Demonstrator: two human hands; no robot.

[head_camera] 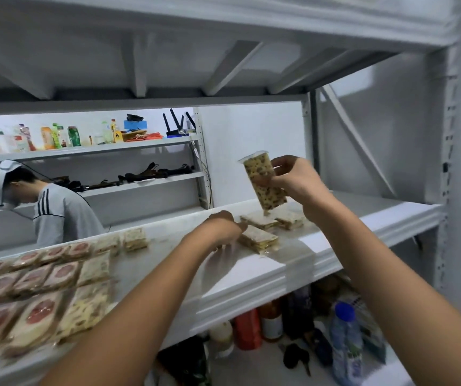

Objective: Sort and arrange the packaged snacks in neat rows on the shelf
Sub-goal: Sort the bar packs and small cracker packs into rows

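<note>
My right hand point(293, 179) holds a clear-wrapped speckled cracker sandwich pack point(264, 181) upright in the air above the white shelf point(251, 271). Below it lie three similar packs: one nearest me point(260, 238), and two behind it point(258, 220) point(290, 218). My left hand point(223, 228) reaches down to the near pack's left end with its fingers curled; whether it grips the pack is unclear. At the left of the shelf, packs with red filling point(40, 310) and speckled packs point(84, 310) lie in rows.
Another person in a grey shirt point(62, 215) bends over beyond the shelf at the left. Far shelves hold drink cartons point(48, 137) and a router point(177, 132). Bottles point(346, 344) and jars stand on the shelf below. A shelf board hangs close overhead.
</note>
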